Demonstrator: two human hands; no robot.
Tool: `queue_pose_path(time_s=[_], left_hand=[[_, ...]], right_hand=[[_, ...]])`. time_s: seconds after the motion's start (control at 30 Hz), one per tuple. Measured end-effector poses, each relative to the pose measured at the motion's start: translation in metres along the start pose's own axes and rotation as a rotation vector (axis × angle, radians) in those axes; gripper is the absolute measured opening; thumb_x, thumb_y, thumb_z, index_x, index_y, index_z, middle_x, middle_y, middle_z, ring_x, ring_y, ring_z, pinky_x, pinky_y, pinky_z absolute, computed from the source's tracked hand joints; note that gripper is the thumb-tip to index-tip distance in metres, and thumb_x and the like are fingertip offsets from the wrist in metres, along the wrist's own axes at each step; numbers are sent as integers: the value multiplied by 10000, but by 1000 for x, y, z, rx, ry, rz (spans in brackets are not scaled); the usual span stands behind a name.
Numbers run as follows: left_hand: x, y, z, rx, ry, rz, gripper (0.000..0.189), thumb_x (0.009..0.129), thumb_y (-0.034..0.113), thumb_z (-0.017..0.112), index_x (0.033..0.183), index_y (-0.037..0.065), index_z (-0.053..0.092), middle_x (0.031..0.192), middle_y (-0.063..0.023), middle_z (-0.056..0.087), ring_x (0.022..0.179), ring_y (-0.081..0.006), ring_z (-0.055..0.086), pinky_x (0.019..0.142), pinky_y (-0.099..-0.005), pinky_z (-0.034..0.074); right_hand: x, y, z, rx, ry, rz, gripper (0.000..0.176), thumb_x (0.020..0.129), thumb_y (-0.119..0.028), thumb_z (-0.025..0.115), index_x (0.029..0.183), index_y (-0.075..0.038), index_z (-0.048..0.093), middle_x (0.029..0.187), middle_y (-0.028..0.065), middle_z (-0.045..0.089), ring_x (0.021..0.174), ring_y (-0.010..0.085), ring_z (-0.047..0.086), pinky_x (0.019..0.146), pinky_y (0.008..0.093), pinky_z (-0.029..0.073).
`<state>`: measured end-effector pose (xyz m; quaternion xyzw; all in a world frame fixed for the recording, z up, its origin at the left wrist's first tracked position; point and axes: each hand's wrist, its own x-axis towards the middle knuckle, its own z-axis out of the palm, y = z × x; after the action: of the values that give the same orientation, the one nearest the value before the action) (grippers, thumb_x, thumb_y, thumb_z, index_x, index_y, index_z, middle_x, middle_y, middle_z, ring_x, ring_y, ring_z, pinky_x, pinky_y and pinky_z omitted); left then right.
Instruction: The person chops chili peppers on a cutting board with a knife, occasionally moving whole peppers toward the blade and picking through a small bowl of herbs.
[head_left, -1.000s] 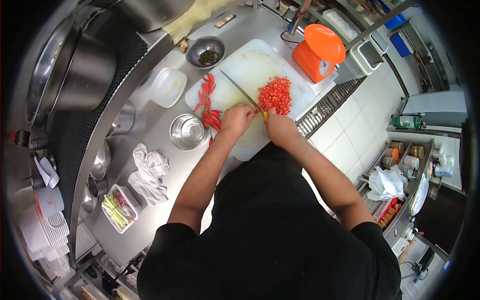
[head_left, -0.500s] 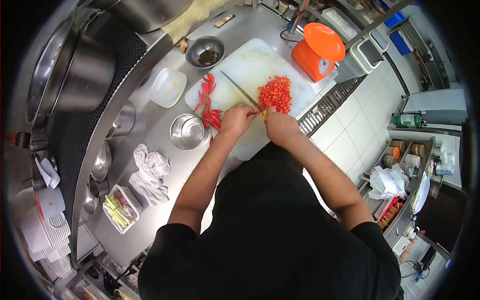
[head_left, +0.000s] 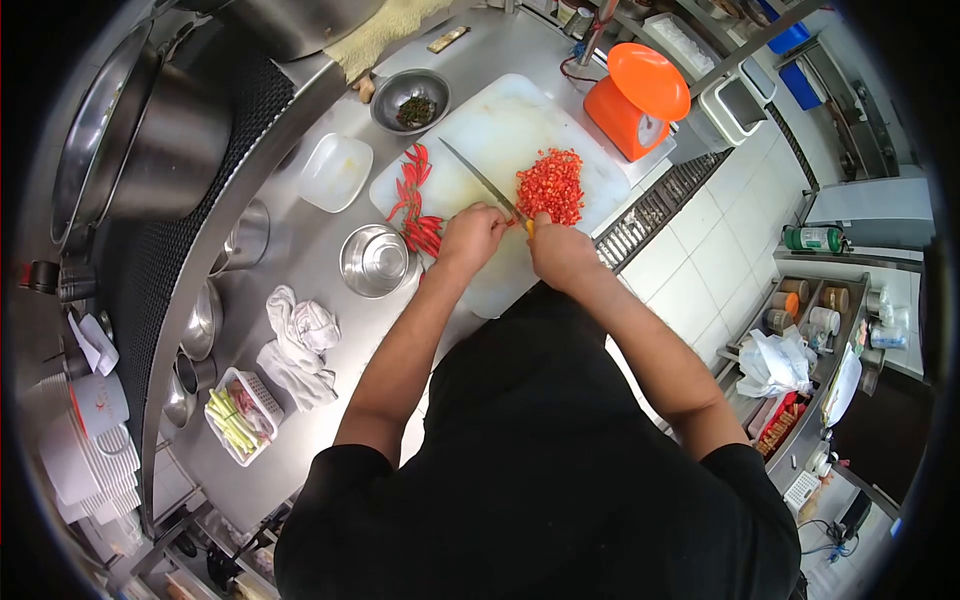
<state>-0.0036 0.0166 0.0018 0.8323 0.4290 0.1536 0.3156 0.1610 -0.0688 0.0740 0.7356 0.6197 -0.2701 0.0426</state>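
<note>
On the white cutting board (head_left: 500, 125), my right hand (head_left: 560, 250) grips the yellow handle of a long knife (head_left: 482, 182) whose blade points away across the board. My left hand (head_left: 470, 236) is curled beside the blade, pressing down red chilli at the cutting spot. A heap of chopped red chilli (head_left: 550, 186) lies just right of the blade. Whole red chillies (head_left: 412, 200) lie at the board's left edge, close to my left hand.
A steel bowl (head_left: 376, 262) and a white plastic tub (head_left: 337, 172) stand left of the board, a steel bowl of chilli stems (head_left: 410, 100) behind it, an orange scale (head_left: 640, 100) at its right. A crumpled cloth (head_left: 298, 342) and a small basket of stalks (head_left: 238, 414) lie nearer me.
</note>
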Motion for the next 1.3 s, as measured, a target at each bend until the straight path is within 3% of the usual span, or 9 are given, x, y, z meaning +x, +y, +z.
queue_pose_path(time_s=[0.27, 0.5, 0.77, 1.0, 1.2, 1.3], left_hand=[[-3, 5, -1, -12, 27, -21, 94, 881, 145, 752, 925, 63, 768, 915, -133, 708, 834, -340, 709, 768, -448, 563], [-4, -1, 1, 17, -1, 9, 87, 885, 132, 725, 922, 61, 759, 935, -136, 710, 859, -346, 706, 779, -457, 561], [-3, 0, 2, 4, 4, 5, 84, 891, 129, 708, 903, 54, 745, 942, -144, 704, 871, -353, 700, 786, -463, 560], [-4, -1, 2, 22, 4, 13, 95, 910, 145, 702, 919, 61, 746, 944, -147, 698, 877, -363, 696, 788, -472, 557], [-2, -1, 2, 27, 5, -9, 100, 911, 149, 704, 925, 60, 748, 943, -150, 697, 880, -365, 697, 790, -478, 557], [-3, -1, 3, 38, 20, 23, 100, 910, 148, 704, 927, 59, 748, 932, -151, 694, 874, -365, 696, 789, -478, 557]], right_hand=[[-2, 3, 22, 7, 26, 23, 318, 1033, -252, 583, 1142, 40, 519, 918, 245, 747, 878, 403, 759, 789, 493, 598], [-2, -3, -4, -15, -20, 4, 340, 1040, -264, 585, 1155, 45, 500, 928, 256, 743, 914, 421, 750, 815, 517, 587], [1, -2, 19, 11, 9, 34, 307, 1027, -227, 579, 1149, 48, 520, 933, 257, 750, 914, 396, 765, 789, 476, 608], [-6, -5, -11, 9, -30, -3, 326, 1031, -244, 581, 1157, 48, 512, 927, 254, 748, 927, 409, 759, 818, 494, 603], [3, -4, 21, 71, 25, 65, 347, 1025, -264, 604, 1155, 46, 517, 945, 269, 740, 922, 436, 743, 828, 525, 580], [5, -1, 12, 43, -10, 1, 319, 1025, -242, 586, 1157, 41, 521, 960, 262, 747, 925, 404, 762, 820, 488, 605]])
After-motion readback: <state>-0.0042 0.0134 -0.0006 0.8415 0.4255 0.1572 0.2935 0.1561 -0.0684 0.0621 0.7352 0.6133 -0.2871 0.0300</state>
